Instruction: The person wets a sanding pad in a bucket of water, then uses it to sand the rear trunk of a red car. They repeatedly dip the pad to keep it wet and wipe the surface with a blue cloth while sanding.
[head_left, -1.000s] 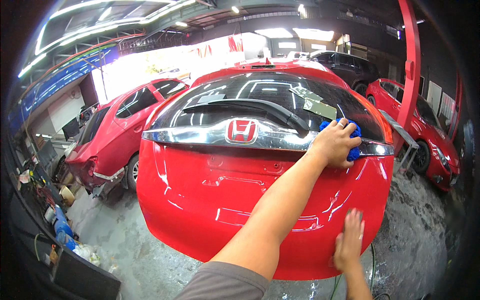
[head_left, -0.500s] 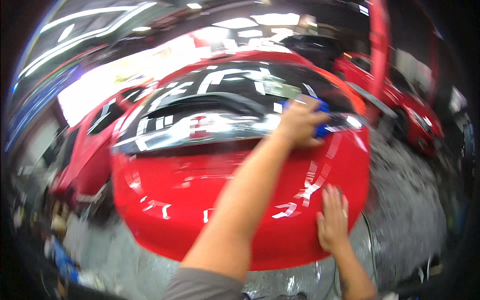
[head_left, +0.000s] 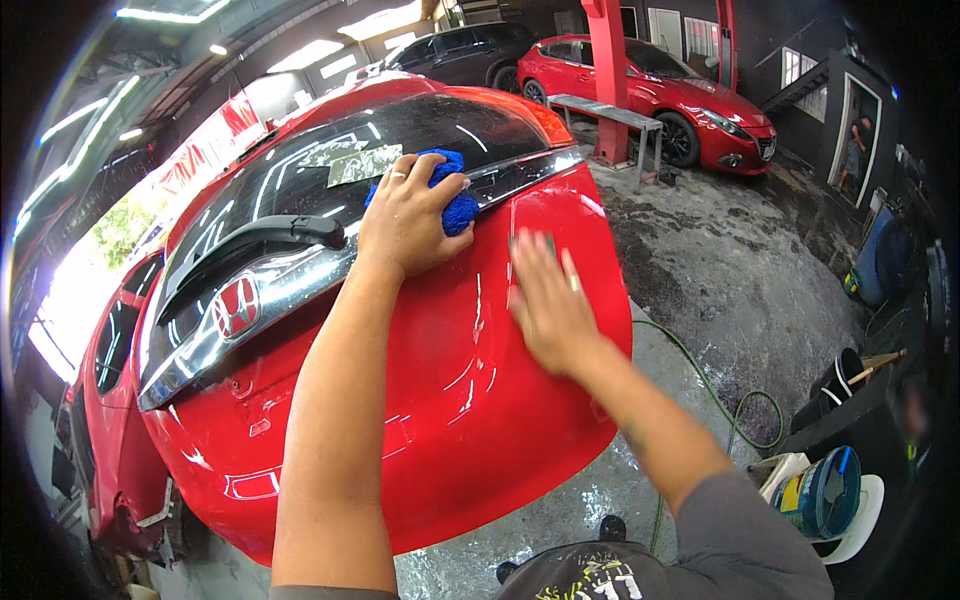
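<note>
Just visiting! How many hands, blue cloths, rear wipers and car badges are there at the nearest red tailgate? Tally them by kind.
Hands, left hand and right hand: 2
Blue cloth: 1
Black rear wiper: 1
Car badge: 1
Total: 5

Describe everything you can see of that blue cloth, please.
The blue cloth is vivid blue, with a fuzzy, nubbly surface resembling microfibre. It is bunched into an uneven wad, partly hidden under the left hand, whose fingers spread over it. It sits around the lower edge of the dark rear window, by the chrome strip; its underside is hidden.
</note>
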